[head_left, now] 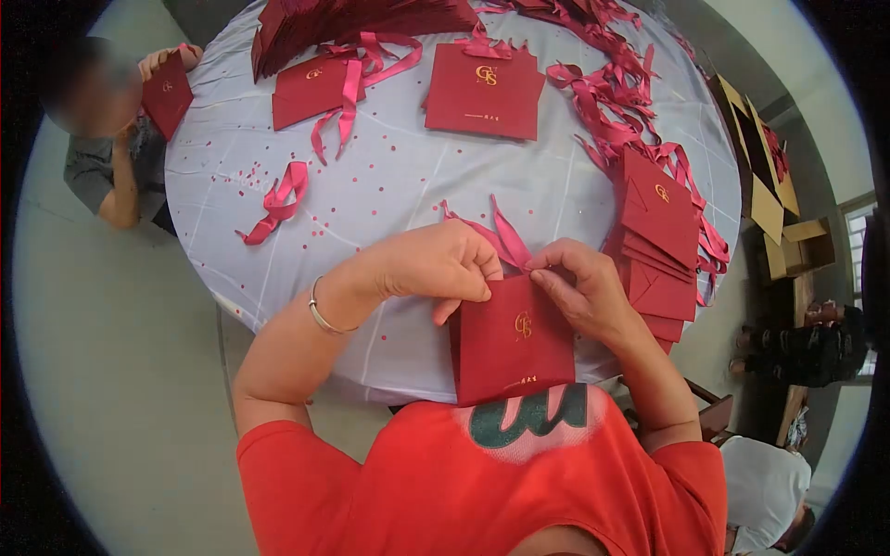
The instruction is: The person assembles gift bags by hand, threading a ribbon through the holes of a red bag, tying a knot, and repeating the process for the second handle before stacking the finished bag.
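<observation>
A dark red paper bag (517,338) with gold lettering stands at the table's near edge, against my red shirt. At its top left corner, my left hand (450,269) has its fingers bent and pressed together on the bag's rim. My right hand (579,285) pinches the pink ribbon (508,243) at the top right of the bag, thumb over the front face. Two ribbon ends stick up between my hands. Right of my right hand lies a stack of red bags (660,218).
More bags (484,93) and pink ribbons (278,204) lie across the round, cloth-covered table (389,204), among small red dots. A person (116,176) at the left holds a red bag. Cardboard boxes (797,248) and other people are at the right.
</observation>
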`<act>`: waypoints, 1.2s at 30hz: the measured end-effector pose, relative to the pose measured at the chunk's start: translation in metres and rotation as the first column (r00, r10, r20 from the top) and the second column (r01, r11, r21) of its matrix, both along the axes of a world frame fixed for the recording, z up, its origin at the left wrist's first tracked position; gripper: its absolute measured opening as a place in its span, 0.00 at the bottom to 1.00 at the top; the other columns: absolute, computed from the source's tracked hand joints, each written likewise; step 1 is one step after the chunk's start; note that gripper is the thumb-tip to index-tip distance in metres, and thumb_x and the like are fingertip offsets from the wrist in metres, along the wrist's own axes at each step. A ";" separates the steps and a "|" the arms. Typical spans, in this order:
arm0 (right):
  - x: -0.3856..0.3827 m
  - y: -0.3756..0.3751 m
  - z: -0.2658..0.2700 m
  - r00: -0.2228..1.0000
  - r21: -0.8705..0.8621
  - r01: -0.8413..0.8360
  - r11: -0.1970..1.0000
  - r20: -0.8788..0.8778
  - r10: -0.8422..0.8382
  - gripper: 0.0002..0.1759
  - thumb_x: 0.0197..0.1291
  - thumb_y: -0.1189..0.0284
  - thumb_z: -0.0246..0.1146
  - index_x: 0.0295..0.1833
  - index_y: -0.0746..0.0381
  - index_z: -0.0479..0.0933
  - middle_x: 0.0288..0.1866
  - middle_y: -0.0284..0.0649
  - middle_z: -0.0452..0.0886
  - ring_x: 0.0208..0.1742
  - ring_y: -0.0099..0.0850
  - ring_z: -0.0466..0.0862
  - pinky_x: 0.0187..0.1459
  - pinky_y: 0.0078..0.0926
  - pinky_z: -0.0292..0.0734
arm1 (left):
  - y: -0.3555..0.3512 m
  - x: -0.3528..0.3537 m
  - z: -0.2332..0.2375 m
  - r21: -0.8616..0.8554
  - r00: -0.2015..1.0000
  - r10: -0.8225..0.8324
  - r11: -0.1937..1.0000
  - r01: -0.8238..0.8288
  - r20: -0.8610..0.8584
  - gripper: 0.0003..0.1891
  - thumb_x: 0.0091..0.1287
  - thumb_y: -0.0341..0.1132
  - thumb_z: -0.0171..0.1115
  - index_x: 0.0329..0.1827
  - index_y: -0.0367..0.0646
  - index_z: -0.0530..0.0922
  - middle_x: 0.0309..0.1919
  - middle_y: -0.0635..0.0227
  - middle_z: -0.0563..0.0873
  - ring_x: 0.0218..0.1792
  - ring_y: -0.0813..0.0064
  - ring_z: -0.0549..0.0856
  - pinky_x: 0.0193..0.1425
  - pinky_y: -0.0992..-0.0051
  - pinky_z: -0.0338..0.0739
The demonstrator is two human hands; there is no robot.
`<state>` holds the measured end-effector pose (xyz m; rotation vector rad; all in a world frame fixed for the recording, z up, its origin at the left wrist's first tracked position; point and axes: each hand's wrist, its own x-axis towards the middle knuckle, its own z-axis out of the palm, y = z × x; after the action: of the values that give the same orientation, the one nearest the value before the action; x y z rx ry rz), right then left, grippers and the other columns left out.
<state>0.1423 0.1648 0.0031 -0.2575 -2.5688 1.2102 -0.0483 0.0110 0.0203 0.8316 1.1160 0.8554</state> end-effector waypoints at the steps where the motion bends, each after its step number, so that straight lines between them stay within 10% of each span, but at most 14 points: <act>1: 0.000 -0.001 0.003 0.998 0.009 0.010 1.000 -0.068 -0.009 0.06 0.56 0.79 0.67 0.39 0.66 0.80 0.35 0.44 0.82 0.38 0.40 0.83 0.41 0.31 0.77 | 0.000 0.000 0.001 0.001 1.000 -0.002 1.000 0.002 -0.002 0.07 0.61 0.22 0.57 0.42 0.30 0.75 0.23 0.67 0.82 0.14 0.82 0.80 0.18 0.83 0.70; 16: -0.001 -0.029 0.008 0.926 0.178 -0.113 0.977 -0.337 0.168 0.12 0.48 0.82 0.70 0.39 0.62 0.79 0.29 0.40 0.81 0.28 0.37 0.82 0.32 0.29 0.76 | -0.005 0.003 0.011 0.011 0.978 0.054 0.999 -0.053 -0.202 0.08 0.63 0.26 0.58 0.44 0.33 0.77 0.23 0.71 0.82 0.12 0.86 0.73 0.17 0.83 0.66; 20: 0.006 -0.034 0.018 0.997 -0.173 0.072 0.982 -0.017 -0.077 0.15 0.53 0.79 0.69 0.47 0.66 0.80 0.32 0.43 0.82 0.31 0.34 0.84 0.33 0.28 0.78 | -0.005 0.002 0.009 0.009 0.975 0.011 1.000 -0.009 -0.222 0.09 0.64 0.26 0.58 0.46 0.33 0.76 0.23 0.71 0.81 0.11 0.86 0.72 0.16 0.82 0.64; 36: 0.002 -0.024 0.018 0.999 -0.072 0.012 0.997 0.032 -0.009 0.09 0.56 0.76 0.66 0.43 0.67 0.80 0.34 0.49 0.83 0.34 0.43 0.85 0.37 0.33 0.79 | -0.002 0.007 0.001 0.039 1.000 -0.013 0.999 0.012 0.013 0.08 0.64 0.25 0.58 0.44 0.30 0.75 0.19 0.71 0.80 0.10 0.86 0.74 0.14 0.83 0.64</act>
<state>0.1442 0.1407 0.0214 -0.3079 -2.5499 1.3075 -0.0413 0.0087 0.0208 0.8632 1.0842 0.8733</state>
